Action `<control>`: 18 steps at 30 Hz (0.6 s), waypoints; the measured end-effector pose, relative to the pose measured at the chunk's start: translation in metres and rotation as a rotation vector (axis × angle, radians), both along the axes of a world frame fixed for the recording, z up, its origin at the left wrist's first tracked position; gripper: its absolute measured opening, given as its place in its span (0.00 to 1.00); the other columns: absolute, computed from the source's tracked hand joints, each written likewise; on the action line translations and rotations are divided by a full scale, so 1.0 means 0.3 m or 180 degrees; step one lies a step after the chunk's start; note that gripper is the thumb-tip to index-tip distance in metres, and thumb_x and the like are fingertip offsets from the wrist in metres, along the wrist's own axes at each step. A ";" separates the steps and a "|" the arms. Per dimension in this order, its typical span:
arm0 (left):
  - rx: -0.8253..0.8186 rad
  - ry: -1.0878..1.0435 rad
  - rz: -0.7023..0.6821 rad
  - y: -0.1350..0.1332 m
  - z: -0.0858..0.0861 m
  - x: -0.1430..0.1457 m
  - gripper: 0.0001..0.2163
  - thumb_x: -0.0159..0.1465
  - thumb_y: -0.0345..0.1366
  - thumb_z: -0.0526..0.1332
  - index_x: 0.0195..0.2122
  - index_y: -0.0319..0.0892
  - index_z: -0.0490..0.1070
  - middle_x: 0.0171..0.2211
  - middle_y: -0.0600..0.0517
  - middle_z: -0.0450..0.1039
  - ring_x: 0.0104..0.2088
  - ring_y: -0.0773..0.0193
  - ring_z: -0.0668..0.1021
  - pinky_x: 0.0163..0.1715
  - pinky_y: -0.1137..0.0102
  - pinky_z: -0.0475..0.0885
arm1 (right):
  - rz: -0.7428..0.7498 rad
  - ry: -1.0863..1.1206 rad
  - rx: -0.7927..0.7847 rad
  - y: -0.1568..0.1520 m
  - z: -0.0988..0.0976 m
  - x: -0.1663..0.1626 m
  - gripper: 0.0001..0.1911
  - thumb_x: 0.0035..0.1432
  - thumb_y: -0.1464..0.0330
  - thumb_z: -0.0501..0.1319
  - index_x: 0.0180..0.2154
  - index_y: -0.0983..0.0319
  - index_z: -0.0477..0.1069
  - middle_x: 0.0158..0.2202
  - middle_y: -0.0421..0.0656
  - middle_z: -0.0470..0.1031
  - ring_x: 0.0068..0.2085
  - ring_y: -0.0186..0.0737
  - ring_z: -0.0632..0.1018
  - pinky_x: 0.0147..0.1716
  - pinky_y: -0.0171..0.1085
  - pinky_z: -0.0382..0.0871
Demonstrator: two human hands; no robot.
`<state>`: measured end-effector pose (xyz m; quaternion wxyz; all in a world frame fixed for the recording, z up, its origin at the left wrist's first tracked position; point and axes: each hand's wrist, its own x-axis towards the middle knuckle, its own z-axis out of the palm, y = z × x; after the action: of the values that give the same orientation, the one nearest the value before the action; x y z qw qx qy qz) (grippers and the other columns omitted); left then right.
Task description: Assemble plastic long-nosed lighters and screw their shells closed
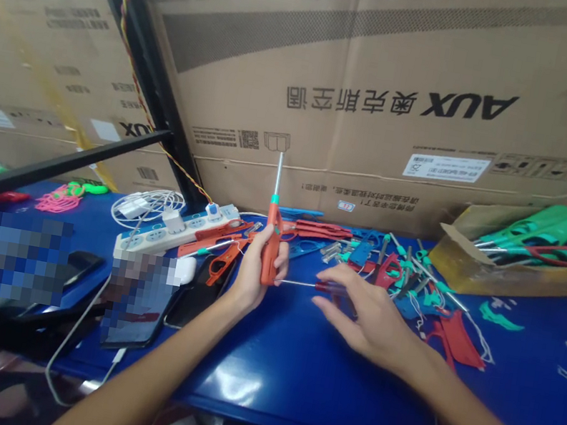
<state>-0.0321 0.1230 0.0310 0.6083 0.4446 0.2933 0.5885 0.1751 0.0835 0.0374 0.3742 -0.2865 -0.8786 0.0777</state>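
My left hand (253, 269) is closed around the orange body of a long-necked lighter (270, 250), held upright with its metal tube pointing up and a green collar at the tube's base. A screwdriver (322, 287) lies level in my right hand (368, 310), its dark red handle between thumb and fingers. Its thin shaft reaches left to the lower end of the lighter body; whether the tip sits in a screw is hidden. Behind my hands lie loose orange casing halves (321, 230). Right of them is a heap of lighter parts (408, 277) with metal tubes, green pieces and white wires.
An open cardboard box (461, 271) of green and red lighters stands at the right. On the left are a power strip (177, 231), coiled white cable (124, 204) and a phone (137, 322). Large cartons (375, 54) wall off the blue table's (287, 387) back; a black metal frame (150, 67) rises at left.
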 end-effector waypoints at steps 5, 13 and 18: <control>-0.0082 0.0007 0.0048 0.007 0.001 -0.005 0.17 0.70 0.50 0.53 0.29 0.43 0.60 0.15 0.61 0.56 0.11 0.71 0.62 0.10 0.77 0.55 | -0.0084 -0.0160 -0.0142 -0.008 0.004 0.004 0.11 0.74 0.63 0.52 0.46 0.60 0.70 0.38 0.44 0.80 0.37 0.38 0.81 0.35 0.37 0.73; 0.0127 -0.0005 0.0021 -0.001 0.012 -0.008 0.18 0.72 0.49 0.50 0.32 0.42 0.63 0.15 0.59 0.57 0.11 0.72 0.64 0.12 0.76 0.54 | -0.0386 -0.0340 -0.0548 -0.012 -0.005 0.007 0.13 0.71 0.57 0.54 0.44 0.60 0.67 0.32 0.41 0.78 0.29 0.38 0.78 0.29 0.37 0.67; 0.0114 0.0008 0.0075 0.006 0.009 -0.015 0.18 0.72 0.49 0.50 0.30 0.43 0.62 0.15 0.59 0.56 0.11 0.72 0.63 0.11 0.76 0.53 | -0.0244 -0.0314 -0.0616 -0.012 0.003 0.012 0.10 0.71 0.60 0.54 0.44 0.60 0.67 0.37 0.43 0.79 0.34 0.39 0.80 0.32 0.37 0.69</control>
<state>-0.0365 0.1249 0.0336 0.5929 0.4527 0.2886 0.6002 0.1786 0.0800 0.0382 0.3037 -0.3582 -0.8727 0.1336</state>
